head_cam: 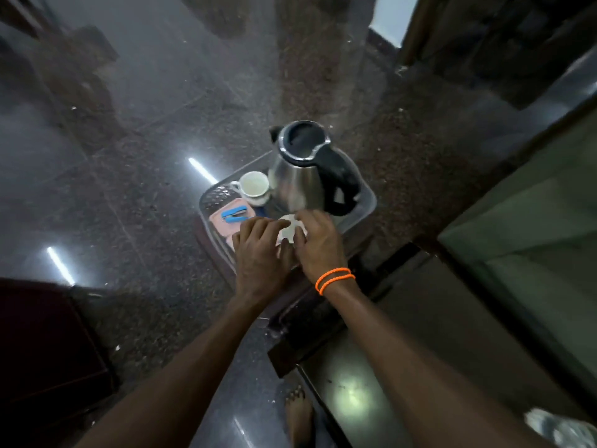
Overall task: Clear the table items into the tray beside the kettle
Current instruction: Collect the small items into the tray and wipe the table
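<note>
At the far left of the tray (366,205) lies one pink cloth (219,221), and on top of the cloth lies one blue object (234,214), small and flat; what it is exactly I cannot tell. Just behind the cloth stands one white cup (254,185) with its handle to the left, and the cup looks empty inside. Right of the cup, and touching it or nearly so, stands one steel kettle (298,176) with a black lid and a black handle that points to the right; it is inside the tray, in the back part. In front of the kettle, at the near middle of the tray, there is one small white item (290,228), round on top, mostly hidden by the two hands. The left hand (260,253) is over the near edge of the tray, its fingers bent and their tips resting on the white item from the left. The right hand (318,245) holds the same item from the right, with thumb and fingers closed around it; one orange band (334,279), wound twice, is on this wrist. The tray sits on a dark table (420,163) with a speckled top. Lower in the picture one bare foot (298,415) is on the shiny floor.
</note>
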